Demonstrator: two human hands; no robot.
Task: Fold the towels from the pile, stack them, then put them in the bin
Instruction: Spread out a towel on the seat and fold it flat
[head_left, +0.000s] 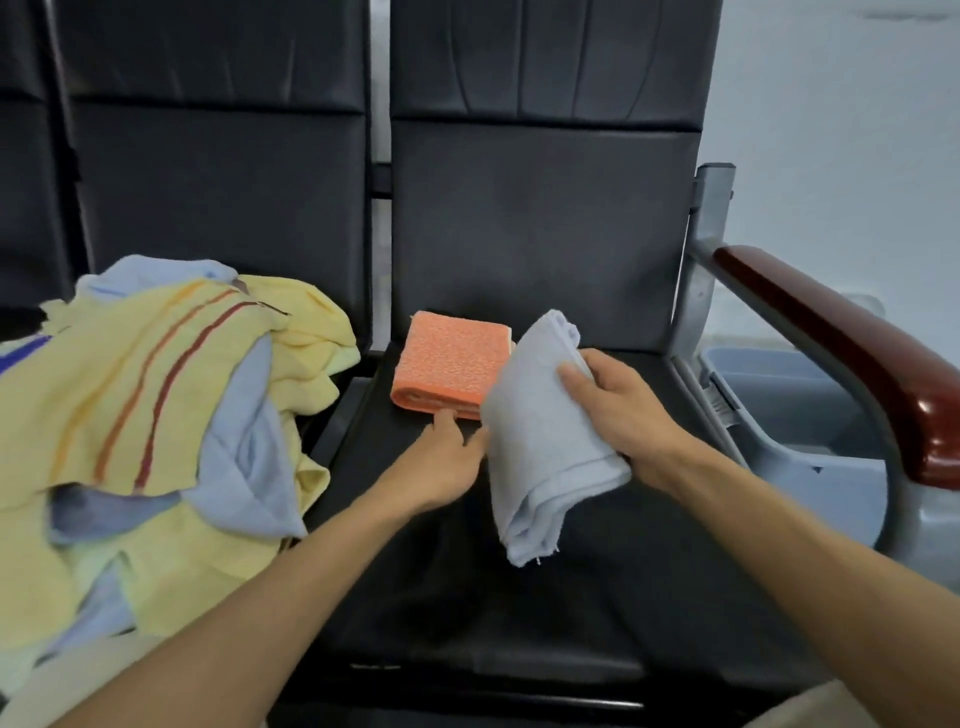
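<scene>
My right hand (621, 410) grips a folded pale blue towel (540, 441), held tilted above the black seat (519, 597), its loose end hanging toward me. My left hand (447, 457) rests flat beside it, fingers touching the towel's left edge and the front of a folded orange towel (449, 364) that lies on the seat. A pile of unfolded yellow and pale blue towels (156, 441) covers the neighbouring seat on the left. A grey-blue bin (789, 410) stands on the floor to the right, beyond the armrest.
A red-brown wooden armrest (852, 353) on a grey metal frame (706, 249) separates the seat from the bin. Black seat backs (540, 218) rise behind. A white wall (841, 130) is at the right.
</scene>
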